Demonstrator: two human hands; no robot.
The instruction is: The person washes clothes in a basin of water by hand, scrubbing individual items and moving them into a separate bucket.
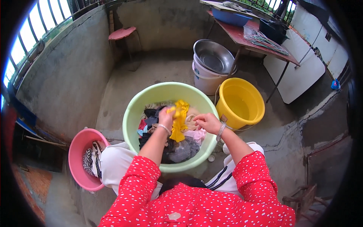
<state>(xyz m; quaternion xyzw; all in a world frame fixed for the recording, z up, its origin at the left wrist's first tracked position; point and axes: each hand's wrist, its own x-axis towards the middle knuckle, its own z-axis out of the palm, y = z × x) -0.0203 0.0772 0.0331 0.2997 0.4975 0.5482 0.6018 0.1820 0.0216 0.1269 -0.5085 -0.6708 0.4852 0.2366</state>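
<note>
A large pale green plastic basin (139, 96) stands on the floor between my knees, filled with mixed clothes. My left hand (166, 115) grips a bright yellow cloth (179, 124), part of which hangs down over the pile. To its right, my right hand (208, 122) is over the basin's right side with bent fingers apart, and I see nothing in it. Below that hand lie a beige garment (190, 122) and a pink garment (197, 134). Dark grey clothing (184, 149) fills the near part of the basin, with black and red pieces at the left.
A yellow bucket of water (241, 99) stands at the basin's right. Behind it, a steel bowl (214, 56) rests on a white bucket (205, 81). A pink bucket (88, 159) with patterned clothes is at my left. Further back are a red table (227, 28) and a stool (122, 33).
</note>
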